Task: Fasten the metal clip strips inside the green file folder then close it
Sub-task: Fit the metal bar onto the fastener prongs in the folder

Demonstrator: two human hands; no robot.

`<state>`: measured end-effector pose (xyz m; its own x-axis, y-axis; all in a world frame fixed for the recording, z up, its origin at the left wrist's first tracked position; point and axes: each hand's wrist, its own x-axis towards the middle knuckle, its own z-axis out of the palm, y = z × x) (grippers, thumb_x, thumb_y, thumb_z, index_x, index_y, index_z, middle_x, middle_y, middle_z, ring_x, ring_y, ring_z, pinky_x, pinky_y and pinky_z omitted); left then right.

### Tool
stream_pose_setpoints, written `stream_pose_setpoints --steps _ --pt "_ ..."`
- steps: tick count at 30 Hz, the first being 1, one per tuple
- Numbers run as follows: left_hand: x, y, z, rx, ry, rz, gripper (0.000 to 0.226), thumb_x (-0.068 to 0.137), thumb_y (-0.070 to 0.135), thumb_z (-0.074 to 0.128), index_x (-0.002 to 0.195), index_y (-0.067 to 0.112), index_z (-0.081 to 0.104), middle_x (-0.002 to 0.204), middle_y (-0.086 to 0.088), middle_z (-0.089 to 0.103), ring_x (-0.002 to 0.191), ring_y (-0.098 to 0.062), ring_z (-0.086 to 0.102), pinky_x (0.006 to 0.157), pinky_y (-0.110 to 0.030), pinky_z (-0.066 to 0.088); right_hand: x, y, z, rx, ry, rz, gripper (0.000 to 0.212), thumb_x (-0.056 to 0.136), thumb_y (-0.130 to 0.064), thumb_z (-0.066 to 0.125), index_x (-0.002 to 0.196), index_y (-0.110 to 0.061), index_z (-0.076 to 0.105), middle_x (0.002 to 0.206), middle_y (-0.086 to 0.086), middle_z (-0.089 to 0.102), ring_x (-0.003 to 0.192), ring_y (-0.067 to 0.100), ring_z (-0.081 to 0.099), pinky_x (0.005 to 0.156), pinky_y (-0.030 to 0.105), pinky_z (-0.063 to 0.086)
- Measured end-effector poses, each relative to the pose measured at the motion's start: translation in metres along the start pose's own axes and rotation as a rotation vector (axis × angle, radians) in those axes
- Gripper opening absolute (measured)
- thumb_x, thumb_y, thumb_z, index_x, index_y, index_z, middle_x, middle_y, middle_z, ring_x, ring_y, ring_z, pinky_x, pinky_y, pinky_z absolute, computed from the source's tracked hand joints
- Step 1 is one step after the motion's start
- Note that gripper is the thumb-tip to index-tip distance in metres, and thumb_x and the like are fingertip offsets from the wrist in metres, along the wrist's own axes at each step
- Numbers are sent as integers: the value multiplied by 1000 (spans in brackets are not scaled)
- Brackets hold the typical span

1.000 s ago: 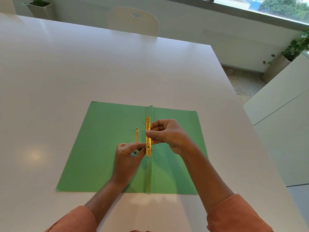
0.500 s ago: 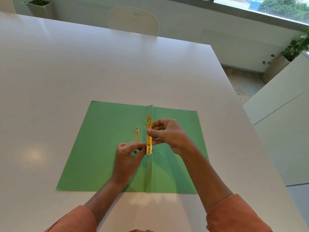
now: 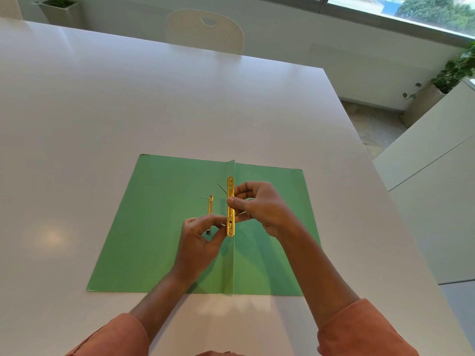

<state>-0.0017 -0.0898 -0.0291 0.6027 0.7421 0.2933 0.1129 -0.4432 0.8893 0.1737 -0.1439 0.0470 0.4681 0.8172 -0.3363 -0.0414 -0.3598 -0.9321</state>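
The green file folder lies open on the white table, its centre fold flap standing upright. My right hand pinches a gold metal clip strip and holds it upright along the flap. My left hand touches the lower part of that strip with thumb and fingertips. A thinner gold fastener piece lies on the left panel, with thin prongs sticking up near its top end. Its lower end is hidden behind my left hand.
The white table stretches far beyond the folder. A white chair stands at the far edge. The table's right edge drops off to floor, white cabinets and a potted plant.
The gold strip has shifted slightly up along the flap in my right hand. My left hand has stayed at its lower end.
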Motion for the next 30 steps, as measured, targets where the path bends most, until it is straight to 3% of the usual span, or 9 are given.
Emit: stream_pose_setpoints --steps 10,19,25,30 --pt "1 3 -2 -72 -14 -49 13 86 9 82 95 18 82 89 10 82 85 -13 77 86 -58 55 0 2 1 17 23 4 17 90 1 80 103 5 70 78 10 71 63 17 70 61 33 67" --pt "4 7 -3 -63 -12 -43 10 89 5 79 96 11 80 86 5 81 81 -12 76 80 -35 59 0 5 0 22 40 8 18 89 -1 81 104 5 71 80 11 72 66 19 72 63 34 67" --pt "6 7 -3 -85 -28 -17 9 90 7 78 98 11 80 87 7 80 82 -6 74 77 -14 50 -1 5 -4 22 51 9 23 90 -2 80 107 8 70 87 18 72 72 25 71 62 33 67" --pt "5 2 -2 -82 -41 -32 9 90 6 77 96 12 79 86 7 80 81 -9 73 74 -22 54 0 7 -2 14 51 13 24 90 -1 80 109 9 69 86 18 71 69 24 70 63 34 67"
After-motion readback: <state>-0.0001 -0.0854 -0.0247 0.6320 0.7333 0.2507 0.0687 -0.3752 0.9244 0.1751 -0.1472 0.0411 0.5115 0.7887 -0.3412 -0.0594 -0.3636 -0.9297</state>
